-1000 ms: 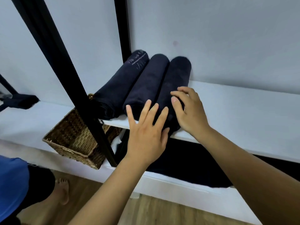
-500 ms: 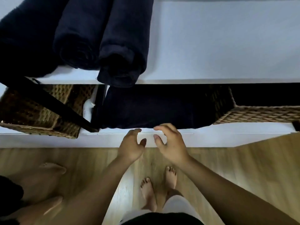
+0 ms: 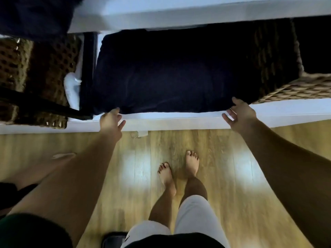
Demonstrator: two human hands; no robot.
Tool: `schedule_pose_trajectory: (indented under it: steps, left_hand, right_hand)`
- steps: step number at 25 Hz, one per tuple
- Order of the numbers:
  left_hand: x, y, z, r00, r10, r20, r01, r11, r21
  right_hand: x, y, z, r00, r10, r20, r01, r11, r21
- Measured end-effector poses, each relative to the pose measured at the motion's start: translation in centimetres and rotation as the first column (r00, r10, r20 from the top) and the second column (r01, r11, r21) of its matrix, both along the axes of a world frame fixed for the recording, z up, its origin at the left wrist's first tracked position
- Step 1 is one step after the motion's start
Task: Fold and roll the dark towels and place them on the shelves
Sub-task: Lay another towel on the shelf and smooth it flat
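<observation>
Towel of dark colour lies flat on the lower shelf, between the left basket and the right basket. Your left hand is wide, its fingertips touching the towel's front left corner. Your right hand is also wide, spread at the front right corner, holding nothing. Rolled towels, blurred, lie on the upper shelf.

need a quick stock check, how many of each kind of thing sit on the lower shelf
dark towel, spread flat: 1
left wicker basket and right wicker basket: 2
white item beside the left wicker basket, too blurred to name: 1
total: 4
</observation>
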State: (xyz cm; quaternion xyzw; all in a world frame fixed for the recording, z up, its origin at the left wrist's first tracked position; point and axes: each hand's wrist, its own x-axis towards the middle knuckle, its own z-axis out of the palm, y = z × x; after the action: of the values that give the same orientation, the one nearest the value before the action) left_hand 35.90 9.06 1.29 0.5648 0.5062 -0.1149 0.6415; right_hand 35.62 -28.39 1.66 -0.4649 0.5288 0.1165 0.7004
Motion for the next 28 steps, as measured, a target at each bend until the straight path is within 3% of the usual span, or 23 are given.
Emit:
schedule_pose_trajectory:
  steps: [3, 7, 11, 15, 20, 25, 28]
  left_hand:
    - [3.0, 1.5, -0.6, 0.96, 0.281, 0.002, -0.278, 0.95, -0.145]
    - [5.6, 1.8, 0.0, 0.945, 0.325, -0.029, -0.324, 0.924, -0.201]
    - [4.5, 1.0, 1.9, 0.882, 0.464, 0.077, -0.426, 0.858, -0.289]
    - [-0.3, 2.4, 4.2, 0.858, 0.492, 0.147, -0.438, 0.85, -0.293]
    - [-5.0, 4.2, 10.0, 0.814, 0.56, 0.154, -0.494, 0.807, -0.323]
    - [-6.4, 1.2, 17.9, 0.801, 0.505, 0.322, -0.392, 0.849, -0.354]
    - [-7.5, -1.9, 22.6, 0.748, 0.521, 0.412, -0.354, 0.838, -0.416]
  right_hand:
    - [2.4, 0.0, -0.8, 0.994, -0.071, -0.087, 0.077, 0.994, 0.077]
    - [3.6, 1.0, -1.1, 0.987, -0.161, -0.013, 0.161, 0.977, 0.139]
    - [2.9, 2.0, -0.3, 0.966, -0.253, 0.054, 0.248, 0.964, 0.098]
    - [0.0, 1.3, 3.4, 0.955, -0.268, 0.129, 0.268, 0.963, 0.021]
    - [-6.0, -2.5, 11.3, 0.897, -0.367, 0.246, 0.369, 0.928, 0.04]
    - [-7.3, -7.0, 19.9, 0.835, -0.362, 0.413, 0.384, 0.923, 0.032]
    - [-7.3, -11.1, 25.3, 0.754, -0.385, 0.532, 0.399, 0.912, 0.096]
